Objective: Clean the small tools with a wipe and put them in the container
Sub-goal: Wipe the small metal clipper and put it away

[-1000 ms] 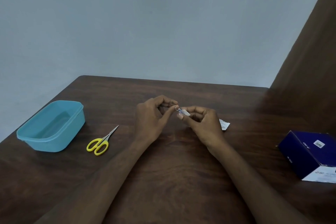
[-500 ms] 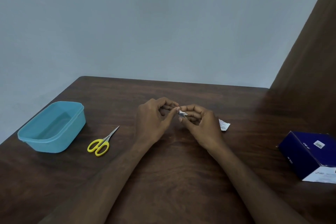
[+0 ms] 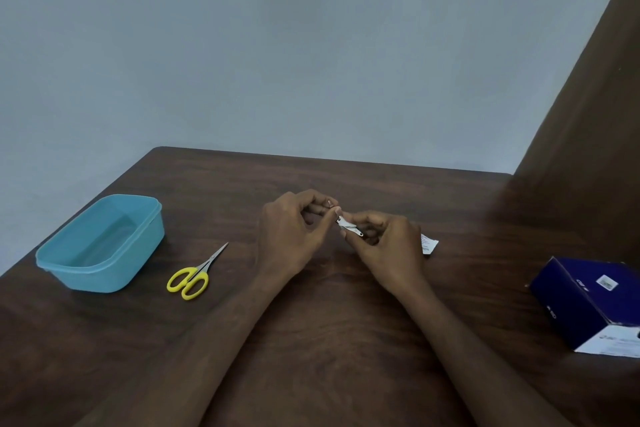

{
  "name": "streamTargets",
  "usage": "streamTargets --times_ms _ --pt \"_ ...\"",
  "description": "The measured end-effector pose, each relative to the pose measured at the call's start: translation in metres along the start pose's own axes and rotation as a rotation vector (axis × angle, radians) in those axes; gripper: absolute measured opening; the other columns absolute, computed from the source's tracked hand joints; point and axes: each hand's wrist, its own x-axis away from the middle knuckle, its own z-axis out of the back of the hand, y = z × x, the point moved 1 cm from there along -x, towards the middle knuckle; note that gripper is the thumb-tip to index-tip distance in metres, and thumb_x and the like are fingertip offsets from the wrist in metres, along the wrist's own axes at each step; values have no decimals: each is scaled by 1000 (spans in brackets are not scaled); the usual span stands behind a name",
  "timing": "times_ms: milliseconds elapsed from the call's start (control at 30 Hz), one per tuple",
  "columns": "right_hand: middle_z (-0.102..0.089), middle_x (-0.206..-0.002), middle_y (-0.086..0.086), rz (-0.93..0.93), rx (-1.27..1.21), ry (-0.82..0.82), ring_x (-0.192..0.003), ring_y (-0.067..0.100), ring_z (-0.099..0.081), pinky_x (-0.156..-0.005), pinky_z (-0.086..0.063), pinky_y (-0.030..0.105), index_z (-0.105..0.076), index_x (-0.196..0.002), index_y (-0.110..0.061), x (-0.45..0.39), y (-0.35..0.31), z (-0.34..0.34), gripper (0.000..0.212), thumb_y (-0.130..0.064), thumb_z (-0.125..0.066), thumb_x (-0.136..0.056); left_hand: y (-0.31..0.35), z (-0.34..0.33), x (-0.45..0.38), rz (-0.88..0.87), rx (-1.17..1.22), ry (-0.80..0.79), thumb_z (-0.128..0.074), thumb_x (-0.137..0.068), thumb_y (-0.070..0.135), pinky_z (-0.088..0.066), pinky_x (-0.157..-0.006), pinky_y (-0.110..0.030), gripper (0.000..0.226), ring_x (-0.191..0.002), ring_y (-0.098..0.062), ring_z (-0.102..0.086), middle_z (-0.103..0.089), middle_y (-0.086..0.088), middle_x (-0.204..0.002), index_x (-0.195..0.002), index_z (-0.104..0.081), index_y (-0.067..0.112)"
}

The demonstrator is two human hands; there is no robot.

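Head view shows both hands raised just above the middle of the desk (image 3: 329, 340), working on one small metal tool, apparently a nail clipper (image 3: 349, 227).

Right hand (image 3: 384, 250): fingers curled, the grip pinched on the lower-right end of the clipper. Left hand (image 3: 294, 236): fingers curled, thumb and forefinger closed at the clipper's upper-left tip. Whether a wipe is folded between those fingertips cannot be told; nothing white is plainly visible there.

Key relation: the clipper's long axis runs from upper left to lower right, bridging the two hands, each taking one end. The container (image 3: 100, 243) stands open well to the left, near the desk edge, beyond the scissors (image 3: 194, 274). The left hand is the nearer one to it, with the scissors between them.

Judgement: cleaning of the clipper appears to be in hand, and the deposit step is not yet done. Transfer leftward would favour the left hand, provided it takes a firmer hold than the tip alone.

Scissors lie flat on the desk, yellow handles toward the person, blades pointing up and right, untouched and outside the container.

Other items: a small white sachet (image 3: 429, 244) lies just behind the right hand; a blue box (image 3: 588, 302) sits at the right edge.
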Motion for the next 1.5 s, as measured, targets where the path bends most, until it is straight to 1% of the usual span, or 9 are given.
streamTargets --times_ms 133,300,467,633,800,1000,1167,1333,1500 --pt "-76 -70 -17 -37 -19 67 -60 -2 -68 -59 -49 12 -81 -79 -23 -2 7 2 16 -17 -95 -75 0 -1 -1 12 -5 -8 -84 -89 39 -62 -72 -34 5 -81 -1 -74 -78 23 -83 -91 -80 37" --pt "-78 -90 -26 12 -12 -41 -74 -8 -72 -68 -50 9 -84 -109 -29 1 2 -2 27 -13 -84 -87 2 1 0 21 10 -31 -86 -89 35 -61 -74 -30 5 -82 -1 -74 -78 22 -80 -91 -81 34" --pt "-76 -71 -17 -42 -31 64 -62 1 -71 -59 -52 15 -79 -76 -25 -2 6 3 17 -19 -95 -75 2 1 0 22 27 -32 -85 -90 35 -61 -74 -32 4 -83 -4 -74 -78 22 -83 -90 -80 35" --pt "-82 -92 -18 -19 -44 -67 -79 -7 -74 -70 -53 13 -85 -107 -27 0 3 -2 23 -14 -85 -88 5 3 -1 21 21 -45 -86 -89 33 -60 -74 -27 5 -81 -2 -74 -78 22 -80 -91 -82 33" --pt "-78 -73 -15 -57 -20 54 -62 2 -71 -58 -54 19 -77 -74 -24 -1 5 3 18 -20 -95 -76 4 2 -1 34 -5 -63 -84 -89 40 -61 -74 -32 5 -80 -1 -74 -77 24 -81 -91 -81 36" --pt "-81 -93 -23 -25 -57 -101 -86 -8 -74 -73 -58 17 -84 -105 -31 0 0 0 23 -14 -83 -90 6 4 -1 2 37 -61 -87 -88 33 -57 -70 -22 6 -76 -5 -73 -77 21 -77 -92 -82 32" --pt "-77 -73 -17 -73 -33 34 -63 0 -71 -59 -55 20 -79 -76 -25 0 4 4 16 -26 -95 -77 3 1 -2 33 71 -72 -85 -89 33 -63 -72 -34 4 -76 -6 -76 -79 19 -81 -91 -81 32" --pt "-81 -83 -10 -74 -159 -129 -65 9 -76 -64 -60 30 -82 -99 -24 -1 1 -1 15 -12 -83 -91 6 4 -2 43 134 -108 -87 -90 26 -45 -64 -8 5 -73 -1 -72 -78 19 -76 -91 -83 29" --pt "-80 -83 -1 -140 -336 -179 -59 14 -70 -61 -54 23 -79 -94 -15 -5 3 3 12 -5 -83 -89 3 5 -3 29 234 -233 -80 -98 29 -51 -80 -22 5 -88 -14 -70 -81 19 -98 -100 -84 29"
